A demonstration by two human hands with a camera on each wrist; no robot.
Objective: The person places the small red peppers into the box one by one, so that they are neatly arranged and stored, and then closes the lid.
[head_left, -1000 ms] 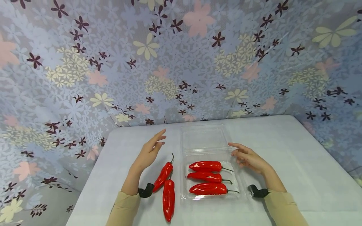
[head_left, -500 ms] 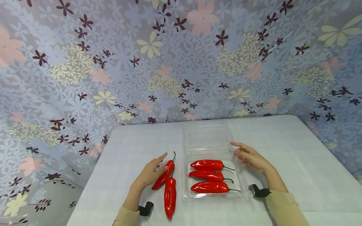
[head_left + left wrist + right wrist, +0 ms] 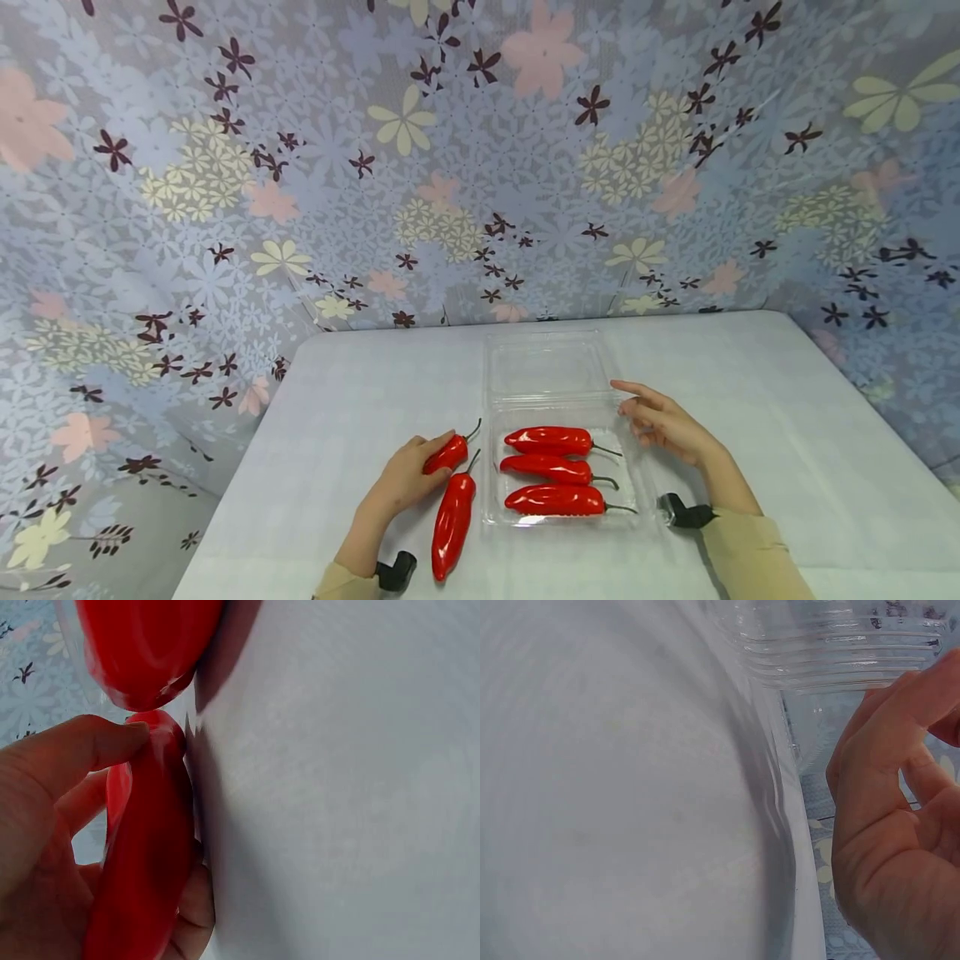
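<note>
My left hand [image 3: 408, 477] grips a red chili pepper [image 3: 448, 455] left of the clear plastic box. In the left wrist view, thumb and fingers curl round that pepper [image 3: 146, 832] close beside the white cloth. Just nearer on the table lies a second red pepper [image 3: 453, 527], its stem pointing to the far right. My right hand [image 3: 663, 423], index finger extended and the others loosely bent, hovers by the right side of the box and holds nothing. Three more peppers [image 3: 551, 468] lie side by side in the box's base, stems to the right.
The clear box's lid [image 3: 543, 367] is folded back flat toward the far side. A white cloth [image 3: 787, 433] covers the table. Behind it rises a flower-patterned backdrop [image 3: 465, 167]. Ribbed clear plastic [image 3: 832, 652] shows near the right hand in its wrist view.
My left hand has come down onto the upper loose pepper and taken hold of it, shifting it slightly right. The lower loose pepper has tilted. My right hand has stayed put.
</note>
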